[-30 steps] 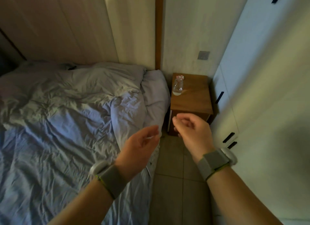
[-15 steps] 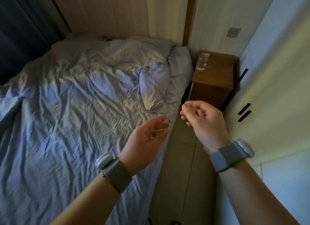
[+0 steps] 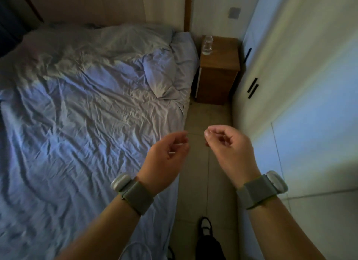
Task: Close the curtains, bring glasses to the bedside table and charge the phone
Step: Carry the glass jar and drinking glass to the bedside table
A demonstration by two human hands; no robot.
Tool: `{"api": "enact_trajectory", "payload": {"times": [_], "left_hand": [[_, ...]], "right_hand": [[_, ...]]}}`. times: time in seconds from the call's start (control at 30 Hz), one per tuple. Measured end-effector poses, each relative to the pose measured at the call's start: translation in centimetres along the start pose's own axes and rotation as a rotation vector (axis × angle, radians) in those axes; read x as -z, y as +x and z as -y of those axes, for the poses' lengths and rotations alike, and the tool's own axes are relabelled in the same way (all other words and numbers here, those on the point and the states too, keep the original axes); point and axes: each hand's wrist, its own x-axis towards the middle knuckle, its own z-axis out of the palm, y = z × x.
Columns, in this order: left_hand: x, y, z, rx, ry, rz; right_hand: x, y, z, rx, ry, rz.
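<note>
Currently both hands are raised side by side with a gap between them. The left hand (image 3: 166, 155) has loosely curled fingers, and the right hand (image 3: 226, 149) has thumb and forefinger drawn together. Dim light and blur hide whether anything thin, such as glasses, is pinched there, so I cannot tell. The table (image 3: 222, 52) stands well ahead of the right hand, with a clear bottle (image 3: 207, 46) on its far left corner. No glasses visible on it. The bed (image 3: 77, 114) lies left of and below the left hand. The curtains are probably shut, judging by the darkened room. Glasses are not delivered. The phone is not in view and charging is not begun. A white cable (image 3: 133, 248) shows below the left forearm.
</note>
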Motion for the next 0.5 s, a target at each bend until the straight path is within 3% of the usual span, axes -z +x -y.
{"api": "enact_trajectory", "payload": {"times": [0.27, 0.5], "left_hand": [[-2.6, -8.9, -1.9, -0.072, 0.097, 0.079], [-4.3, -19.1, -2.1, -0.078, 0.137, 0.078]], "right_hand": [[6.3, -11.4, -0.1, 0.000, -0.051, -0.141], [9.1, -19.4, -1.3, 0.019, -0.041, -0.102]]}}
